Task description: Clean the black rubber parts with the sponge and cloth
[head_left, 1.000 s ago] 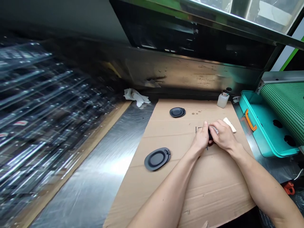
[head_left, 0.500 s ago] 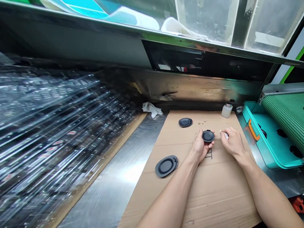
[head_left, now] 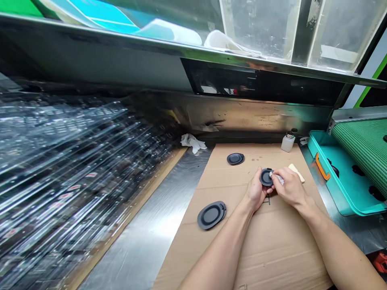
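Observation:
My left hand (head_left: 255, 191) is closed round the edge of a small black oval plastic part (head_left: 266, 177), its dished face up, above the cardboard sheet (head_left: 272, 245). Pinched in the fingers of my right hand (head_left: 290, 186) is a small white cloth (head_left: 279, 179), whose tip meets the face of the black part. A pale yellow pad (head_left: 296, 172) lies on the cardboard, partly behind my right hand. To the left of my hands, more black oval parts lie in two places: a larger group (head_left: 211, 215) nearer me and a smaller one (head_left: 235, 158) farther back.
A white bottle with a metal cap (head_left: 288, 142) stands at the back right. Right of the cardboard is a teal bin (head_left: 344, 197) with black parts inside, beside a green conveyor belt (head_left: 363, 139). Plastic-wrapped trays (head_left: 75, 181) fill the left. Crumpled white tissue (head_left: 193, 142) lies behind.
My right hand has moved left with the white cloth, from beside the black part onto its face. The pale yellow pad has come into sight behind my right hand.

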The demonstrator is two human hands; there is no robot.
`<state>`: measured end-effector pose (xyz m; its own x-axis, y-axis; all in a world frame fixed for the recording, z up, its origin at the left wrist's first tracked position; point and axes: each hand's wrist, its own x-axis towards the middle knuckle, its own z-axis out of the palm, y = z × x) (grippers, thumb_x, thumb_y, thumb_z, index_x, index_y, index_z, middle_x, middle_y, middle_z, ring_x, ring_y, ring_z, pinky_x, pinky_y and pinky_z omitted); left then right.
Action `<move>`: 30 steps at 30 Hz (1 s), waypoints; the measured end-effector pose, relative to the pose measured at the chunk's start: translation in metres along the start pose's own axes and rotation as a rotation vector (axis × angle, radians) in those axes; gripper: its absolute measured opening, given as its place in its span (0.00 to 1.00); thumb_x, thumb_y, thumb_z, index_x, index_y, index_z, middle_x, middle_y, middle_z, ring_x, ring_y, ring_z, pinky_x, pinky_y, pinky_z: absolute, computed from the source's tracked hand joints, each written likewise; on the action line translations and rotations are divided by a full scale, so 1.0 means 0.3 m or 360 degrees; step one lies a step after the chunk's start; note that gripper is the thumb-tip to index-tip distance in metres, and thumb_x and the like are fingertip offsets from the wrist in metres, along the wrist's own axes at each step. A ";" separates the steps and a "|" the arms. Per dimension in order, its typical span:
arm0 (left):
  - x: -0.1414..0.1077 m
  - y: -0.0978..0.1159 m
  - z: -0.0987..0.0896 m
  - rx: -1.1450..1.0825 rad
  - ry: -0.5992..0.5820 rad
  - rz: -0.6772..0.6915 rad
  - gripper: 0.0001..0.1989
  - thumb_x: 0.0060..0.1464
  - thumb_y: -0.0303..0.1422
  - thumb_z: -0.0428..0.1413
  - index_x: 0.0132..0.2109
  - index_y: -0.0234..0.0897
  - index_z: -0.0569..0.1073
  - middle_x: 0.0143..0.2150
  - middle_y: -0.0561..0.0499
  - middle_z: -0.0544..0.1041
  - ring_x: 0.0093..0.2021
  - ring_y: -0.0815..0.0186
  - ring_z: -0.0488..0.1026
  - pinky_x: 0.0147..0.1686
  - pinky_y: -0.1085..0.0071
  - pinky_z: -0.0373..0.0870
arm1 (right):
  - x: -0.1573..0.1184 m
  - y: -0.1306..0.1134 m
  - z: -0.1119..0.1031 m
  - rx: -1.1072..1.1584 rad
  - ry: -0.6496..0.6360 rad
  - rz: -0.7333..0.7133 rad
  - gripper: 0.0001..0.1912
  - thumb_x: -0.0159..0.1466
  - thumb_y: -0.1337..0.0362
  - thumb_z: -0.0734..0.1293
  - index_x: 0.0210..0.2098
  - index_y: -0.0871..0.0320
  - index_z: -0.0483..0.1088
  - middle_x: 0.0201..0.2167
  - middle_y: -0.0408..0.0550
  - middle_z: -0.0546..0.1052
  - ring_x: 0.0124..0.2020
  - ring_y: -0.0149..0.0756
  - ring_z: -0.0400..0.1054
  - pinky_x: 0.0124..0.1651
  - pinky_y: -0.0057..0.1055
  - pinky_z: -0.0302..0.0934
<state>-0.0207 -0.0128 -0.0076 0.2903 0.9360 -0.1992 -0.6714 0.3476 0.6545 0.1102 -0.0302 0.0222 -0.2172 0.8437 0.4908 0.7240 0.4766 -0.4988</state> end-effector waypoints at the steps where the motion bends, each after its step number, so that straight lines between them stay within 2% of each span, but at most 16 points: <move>1: 0.001 -0.010 0.001 0.0029 0.0018 0.0017 0.22 0.63 0.48 0.51 0.31 0.34 0.71 0.22 0.53 0.70 0.17 0.71 0.62 0.16 0.75 0.53 | -0.002 -0.008 0.012 -0.0042 0.0001 0.0005 0.08 0.68 0.66 0.62 0.39 0.56 0.74 0.39 0.49 0.77 0.42 0.38 0.71 0.46 0.32 0.62; 4: -0.001 -0.025 0.003 0.0048 0.0144 0.0092 0.21 0.59 0.49 0.57 0.29 0.35 0.70 0.19 0.56 0.67 0.17 0.72 0.62 0.17 0.75 0.56 | -0.007 -0.021 0.031 -0.0040 -0.0053 -0.0075 0.09 0.69 0.67 0.61 0.39 0.55 0.73 0.38 0.49 0.76 0.40 0.38 0.70 0.44 0.31 0.62; 7: -0.003 -0.022 0.003 -0.0013 0.0156 0.0080 0.19 0.60 0.47 0.56 0.33 0.33 0.73 0.23 0.54 0.71 0.20 0.71 0.65 0.19 0.75 0.58 | -0.008 -0.016 0.024 0.0086 -0.0251 -0.0222 0.07 0.67 0.69 0.63 0.38 0.55 0.74 0.38 0.46 0.75 0.39 0.35 0.70 0.42 0.29 0.62; 9: -0.003 -0.021 0.002 -0.0009 0.0106 0.0054 0.20 0.61 0.48 0.55 0.32 0.33 0.72 0.23 0.53 0.72 0.20 0.72 0.65 0.18 0.76 0.56 | -0.006 -0.008 0.017 0.0007 -0.0196 -0.0152 0.07 0.66 0.69 0.64 0.37 0.55 0.74 0.37 0.46 0.75 0.38 0.35 0.69 0.40 0.29 0.62; 12: 0.001 -0.026 -0.002 0.0020 0.0139 0.0078 0.20 0.60 0.47 0.56 0.31 0.34 0.71 0.22 0.54 0.70 0.19 0.72 0.64 0.18 0.76 0.55 | -0.002 -0.002 0.019 -0.0104 -0.0086 -0.0104 0.08 0.68 0.68 0.62 0.38 0.55 0.73 0.36 0.47 0.74 0.39 0.36 0.69 0.41 0.30 0.61; 14: 0.004 -0.029 -0.006 0.0030 0.0153 0.0056 0.19 0.61 0.47 0.56 0.32 0.34 0.71 0.22 0.55 0.70 0.18 0.72 0.64 0.18 0.76 0.56 | 0.002 -0.001 0.022 -0.0106 -0.0163 -0.0142 0.07 0.68 0.68 0.63 0.38 0.54 0.73 0.37 0.46 0.74 0.39 0.35 0.68 0.42 0.29 0.61; 18: 0.004 -0.027 -0.010 0.0076 0.0122 0.0017 0.21 0.63 0.48 0.53 0.32 0.34 0.70 0.23 0.53 0.71 0.18 0.72 0.64 0.17 0.76 0.55 | 0.006 0.010 0.006 -0.0188 -0.0167 -0.0067 0.07 0.68 0.69 0.63 0.35 0.55 0.73 0.35 0.46 0.74 0.38 0.35 0.68 0.40 0.29 0.59; 21: 0.001 -0.028 -0.006 0.0104 0.0150 0.0042 0.20 0.62 0.47 0.54 0.34 0.33 0.71 0.23 0.53 0.72 0.18 0.72 0.63 0.18 0.76 0.55 | 0.008 0.015 -0.015 -0.0127 -0.0334 -0.0131 0.06 0.66 0.70 0.65 0.35 0.55 0.74 0.35 0.44 0.75 0.36 0.34 0.69 0.39 0.28 0.59; 24: -0.002 -0.033 -0.003 0.0149 0.0077 0.0074 0.21 0.61 0.48 0.54 0.34 0.33 0.72 0.25 0.51 0.73 0.19 0.71 0.65 0.18 0.76 0.55 | 0.007 0.009 -0.019 -0.0186 -0.0286 -0.0022 0.07 0.66 0.70 0.65 0.35 0.55 0.75 0.35 0.45 0.75 0.37 0.34 0.69 0.39 0.28 0.59; 26: -0.002 -0.033 -0.004 0.0143 0.0147 0.0079 0.19 0.60 0.47 0.56 0.33 0.33 0.72 0.25 0.52 0.73 0.20 0.71 0.66 0.18 0.76 0.57 | 0.005 0.002 -0.020 -0.0122 -0.0286 -0.0038 0.07 0.65 0.70 0.65 0.36 0.55 0.75 0.36 0.45 0.76 0.38 0.35 0.70 0.40 0.28 0.60; 28: -0.001 -0.024 -0.007 0.0100 0.0192 0.0072 0.19 0.61 0.46 0.55 0.35 0.32 0.74 0.26 0.51 0.74 0.20 0.71 0.66 0.18 0.76 0.58 | 0.003 0.001 -0.032 -0.0002 -0.0388 -0.0059 0.07 0.63 0.70 0.66 0.35 0.54 0.77 0.35 0.44 0.78 0.37 0.34 0.71 0.39 0.27 0.60; 30: 0.001 -0.008 -0.011 0.0071 0.0150 0.0064 0.20 0.65 0.44 0.51 0.40 0.30 0.75 0.28 0.48 0.75 0.21 0.70 0.67 0.18 0.75 0.58 | 0.002 0.011 -0.064 0.0019 -0.0459 0.0025 0.07 0.63 0.68 0.67 0.32 0.53 0.78 0.31 0.42 0.78 0.34 0.33 0.71 0.37 0.27 0.59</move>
<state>-0.0212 -0.0132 -0.0115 0.1970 0.9510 -0.2385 -0.6496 0.3088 0.6948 0.1251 -0.0329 0.0345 -0.3847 0.8855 0.2605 0.7212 0.4645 -0.5138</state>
